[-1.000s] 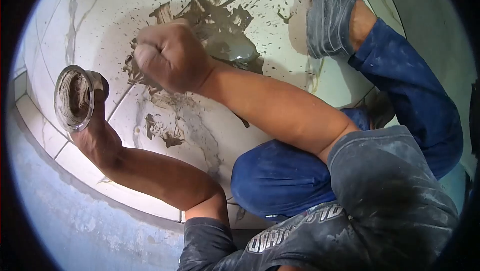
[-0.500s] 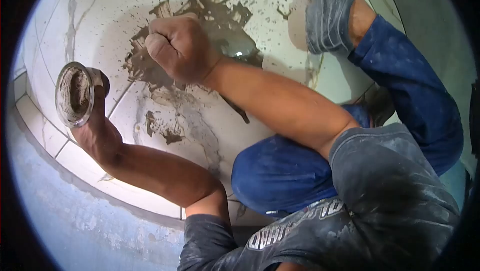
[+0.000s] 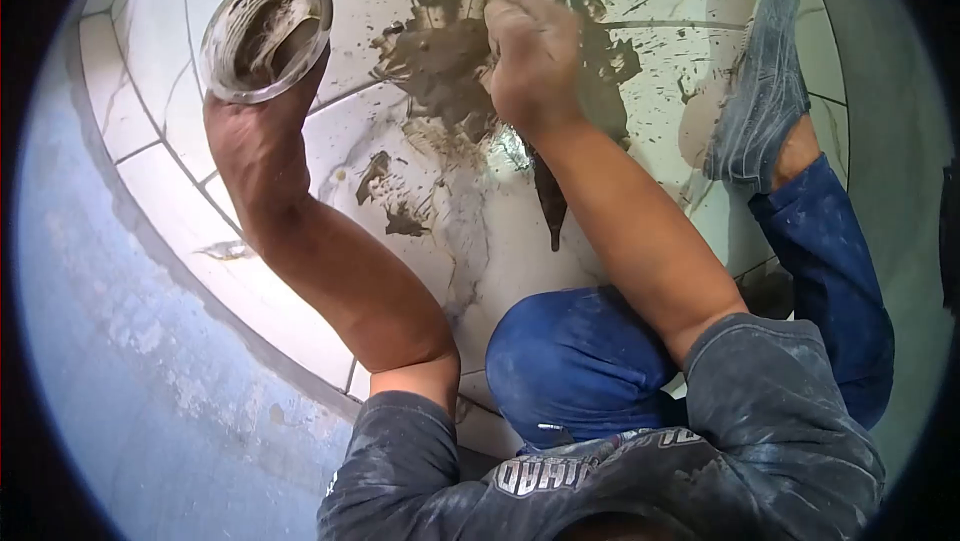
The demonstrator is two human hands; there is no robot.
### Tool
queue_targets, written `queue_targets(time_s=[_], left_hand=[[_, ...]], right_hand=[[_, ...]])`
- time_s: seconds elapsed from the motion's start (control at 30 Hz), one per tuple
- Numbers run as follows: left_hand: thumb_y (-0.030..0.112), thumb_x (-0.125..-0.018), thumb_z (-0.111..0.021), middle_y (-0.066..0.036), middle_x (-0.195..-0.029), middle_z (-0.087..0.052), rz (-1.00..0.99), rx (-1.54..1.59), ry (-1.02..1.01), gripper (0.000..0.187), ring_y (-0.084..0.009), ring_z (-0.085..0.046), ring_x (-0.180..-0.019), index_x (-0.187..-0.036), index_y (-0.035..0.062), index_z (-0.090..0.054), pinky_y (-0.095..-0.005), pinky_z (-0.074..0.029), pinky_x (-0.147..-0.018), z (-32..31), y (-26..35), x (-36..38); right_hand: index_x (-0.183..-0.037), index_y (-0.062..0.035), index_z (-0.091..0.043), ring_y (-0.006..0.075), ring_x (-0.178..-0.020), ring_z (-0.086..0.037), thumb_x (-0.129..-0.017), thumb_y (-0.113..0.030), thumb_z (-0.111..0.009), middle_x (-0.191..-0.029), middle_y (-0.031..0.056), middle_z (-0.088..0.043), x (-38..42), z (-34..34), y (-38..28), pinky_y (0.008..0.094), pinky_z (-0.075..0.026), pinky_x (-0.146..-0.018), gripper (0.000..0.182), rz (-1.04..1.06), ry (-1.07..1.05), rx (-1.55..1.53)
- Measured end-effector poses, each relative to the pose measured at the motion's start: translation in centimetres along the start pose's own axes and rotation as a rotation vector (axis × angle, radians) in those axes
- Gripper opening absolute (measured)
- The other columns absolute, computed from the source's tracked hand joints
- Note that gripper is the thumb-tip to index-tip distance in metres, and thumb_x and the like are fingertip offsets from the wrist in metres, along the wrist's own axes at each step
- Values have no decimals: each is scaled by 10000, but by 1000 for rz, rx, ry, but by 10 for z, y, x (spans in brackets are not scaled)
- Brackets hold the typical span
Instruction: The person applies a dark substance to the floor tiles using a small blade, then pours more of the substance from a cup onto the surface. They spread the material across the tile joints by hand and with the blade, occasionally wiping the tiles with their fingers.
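Two hands out over a white marble-look tile floor (image 3: 512,253). Left hand (image 3: 258,146) closed on a round silver-rimmed metal bowl (image 3: 268,33), gripping from below and behind; fingers mostly hidden. Bowl tilted, its mouth turned to the camera, pale and grey-brown residue coating the inside. Compared with the earlier frame: whole view swung, so floor marks and foot sit further right; bowl gone from far left to upper left, looking larger, more of its inside on show. Right hand (image 3: 535,56) now at upper centre, over the middle of the wet grey-brown paste patch (image 3: 440,66) rather than its left part; fingers curled narrow, motion-blurred, cannot tell whether anything is inside. Edges: small separate smears (image 3: 405,219) lower left of the patch; dark pointed streak (image 3: 549,203) running down from it, just beside the right forearm. Bent knee in blue trousers (image 3: 580,356) at lower centre; grey textured shoe (image 3: 770,81) at upper right, apart from the right hand. Mottled blue surface (image 3: 130,321) beyond the tile border, left side. Open room: speckled tile between bowl and patch; barer tile between left forearm and streak.
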State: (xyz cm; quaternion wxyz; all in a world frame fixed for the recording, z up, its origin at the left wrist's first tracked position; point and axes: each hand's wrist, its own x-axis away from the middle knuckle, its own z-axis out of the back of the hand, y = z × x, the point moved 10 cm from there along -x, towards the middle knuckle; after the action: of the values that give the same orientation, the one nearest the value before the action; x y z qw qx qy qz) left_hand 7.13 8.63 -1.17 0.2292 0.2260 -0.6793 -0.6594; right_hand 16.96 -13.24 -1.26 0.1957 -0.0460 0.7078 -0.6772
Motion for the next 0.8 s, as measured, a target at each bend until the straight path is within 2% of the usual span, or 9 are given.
queue_targets(time_s=[0.07,0.13,0.2,0.37,0.43,0.53,0.63,0.73,0.8], left_hand=[[38,-768,-819,-113,-1130,-700,-33,14,12,509,-191,-657,-1053,-1234,-30,-626,-319,-515,-953,-3,3,-8],[50,-768,-822,-108,-1128,-702,-56,-19,25,502,-191,-661,-1043,-1226,-25,-631,-319,-515,-948,2,3,-5],[47,-763,-826,-107,-1125,-704,-31,51,12,498,-188,-664,-1032,-1218,-22,-635,-323,-519,-942,2,1,-4],[34,-748,-835,-93,-1079,-703,-63,-7,109,492,-173,-660,-992,-1196,-20,-638,-307,-523,-908,12,2,-6],[31,-750,-833,-91,-1061,-702,-104,-32,127,488,-167,-659,-972,-1193,-20,-635,-301,-523,-897,14,6,-12],[18,-781,-795,-106,-1116,-664,-113,58,120,496,-205,-625,-1051,-1230,-21,-588,-363,-486,-956,20,1,-8],[35,-786,-797,-107,-1081,-678,-137,76,159,482,-193,-632,-1031,-1219,-13,-592,-346,-491,-930,23,0,-12],[42,-786,-802,-100,-1068,-682,-124,84,186,476,-185,-643,-993,-1212,-9,-596,-330,-500,-894,32,-9,-10],[45,-786,-807,-96,-1052,-680,-121,88,143,467,-178,-649,-939,-1202,-8,-602,-323,-520,-838,32,-12,-15]], right_hand=[[-646,-4,-485,122,-532,-401,-930,-282,-495,-545,43,-392,-6,5,11,326,-341,-480,398,61,78,128],[-650,8,-478,134,-533,-390,-912,-246,-503,-551,57,-383,-2,-8,9,340,-337,-485,365,-7,-16,-5],[-646,8,-469,133,-538,-385,-899,-215,-510,-550,50,-377,-2,-4,19,340,-334,-488,340,27,45,173],[-612,-44,-406,83,-552,-331,-884,-173,-448,-574,-13,-371,4,-6,28,278,-265,-494,305,-76,-2,75],[-611,-46,-407,83,-549,-323,-882,-169,-440,-573,-17,-370,-1,-8,8,277,-263,-492,300,-9,-11,35],[-617,-42,-417,88,-535,-315,-876,-168,-424,-564,-13,-370,-1,-9,-7,276,-259,-489,288,42,-4,-54],[-627,-37,-421,92,-538,-336,-876,-146,-407,-561,6,-369,-9,-15,0,273,-273,-491,272,44,-63,172],[-616,-34,-399,102,-542,-365,-869,-99,-394,-566,23,-378,-3,-8,-1,279,-292,-489,262,-36,-25,-79],[-604,-38,-368,117,-532,-380,-860,-65,-378,-573,29,-391,-5,-10,7,294,-292,-477,258,89,-15,136]])
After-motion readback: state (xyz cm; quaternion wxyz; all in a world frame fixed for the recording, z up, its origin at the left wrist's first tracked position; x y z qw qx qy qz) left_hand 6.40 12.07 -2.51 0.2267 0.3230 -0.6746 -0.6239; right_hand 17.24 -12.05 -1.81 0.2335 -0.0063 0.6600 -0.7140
